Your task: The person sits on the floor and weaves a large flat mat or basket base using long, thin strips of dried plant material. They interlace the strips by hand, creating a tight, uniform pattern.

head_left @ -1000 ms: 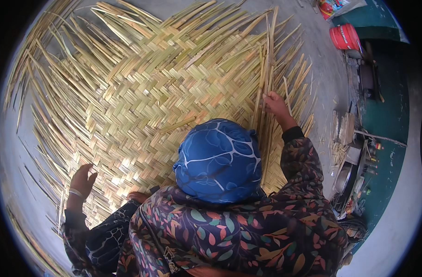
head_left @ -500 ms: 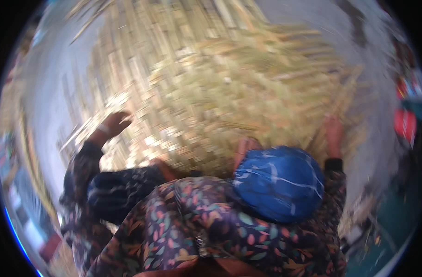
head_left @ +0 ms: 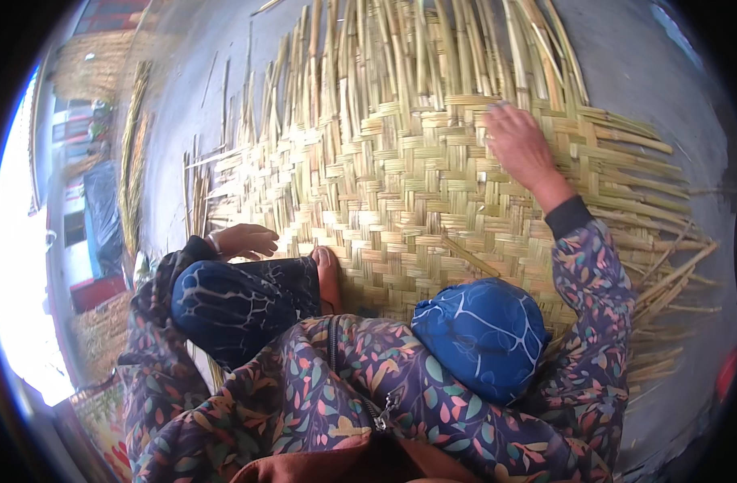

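A woven mat of split reed or cane strips (head_left: 401, 213) spreads over the floor in front of my knees, pale green and straw-coloured. My right hand (head_left: 520, 149) lies on its far right part, where the tight weave meets long unwoven strips (head_left: 433, 56); its fingers are extended and nothing shows in them. Beside my left knee, my left hand (head_left: 246, 241) hovers over or rests on the mat's left side, fingers stretched out and holding nothing visible. A short loose strip (head_left: 470, 256) lies across the weave near my right knee.
Strip ends (head_left: 666, 209) stick out along the mat's right side. More thin strips (head_left: 198, 181) lie at its left edge on the grey floor (head_left: 203, 80). A long bundle of stalks (head_left: 132, 169) lies farther left. My bare foot (head_left: 327, 278) stands on the mat.
My right hand has moved from the strips at the right edge to the weave's far right part. My left hand is now closer to my left knee. The view has shifted and become sharper.
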Action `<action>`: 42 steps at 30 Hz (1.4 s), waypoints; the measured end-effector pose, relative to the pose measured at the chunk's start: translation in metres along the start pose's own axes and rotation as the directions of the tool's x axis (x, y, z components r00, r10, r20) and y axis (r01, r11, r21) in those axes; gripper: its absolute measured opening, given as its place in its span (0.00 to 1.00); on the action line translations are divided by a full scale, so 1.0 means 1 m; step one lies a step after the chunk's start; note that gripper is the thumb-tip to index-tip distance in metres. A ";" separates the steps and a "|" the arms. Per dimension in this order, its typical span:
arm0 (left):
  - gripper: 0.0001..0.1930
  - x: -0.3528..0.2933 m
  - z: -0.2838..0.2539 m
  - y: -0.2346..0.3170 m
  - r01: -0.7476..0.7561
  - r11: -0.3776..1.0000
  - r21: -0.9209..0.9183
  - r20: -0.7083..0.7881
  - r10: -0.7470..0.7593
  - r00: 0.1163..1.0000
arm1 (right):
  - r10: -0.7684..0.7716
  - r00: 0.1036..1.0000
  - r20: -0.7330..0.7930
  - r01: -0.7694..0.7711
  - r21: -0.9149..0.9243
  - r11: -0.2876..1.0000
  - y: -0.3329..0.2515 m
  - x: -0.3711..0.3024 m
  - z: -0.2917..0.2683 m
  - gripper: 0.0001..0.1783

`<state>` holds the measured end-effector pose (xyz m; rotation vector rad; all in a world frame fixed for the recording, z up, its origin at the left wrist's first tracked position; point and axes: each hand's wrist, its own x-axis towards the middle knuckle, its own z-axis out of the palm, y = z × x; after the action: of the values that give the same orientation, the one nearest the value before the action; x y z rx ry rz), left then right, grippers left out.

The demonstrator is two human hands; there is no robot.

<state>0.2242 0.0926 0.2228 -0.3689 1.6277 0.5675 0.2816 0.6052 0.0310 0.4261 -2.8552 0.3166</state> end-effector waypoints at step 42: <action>0.24 0.159 -0.306 -0.400 0.291 0.947 -0.136 -0.989 -0.147 0.018 | 0.337 0.502 0.796 -0.233 -0.251 0.940 -0.081 0.144 -0.158 0.23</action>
<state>0.1682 -0.3947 0.0266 -1.1254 2.8985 -0.2159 0.2045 0.5314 0.2333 0.0404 -3.8927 -0.0405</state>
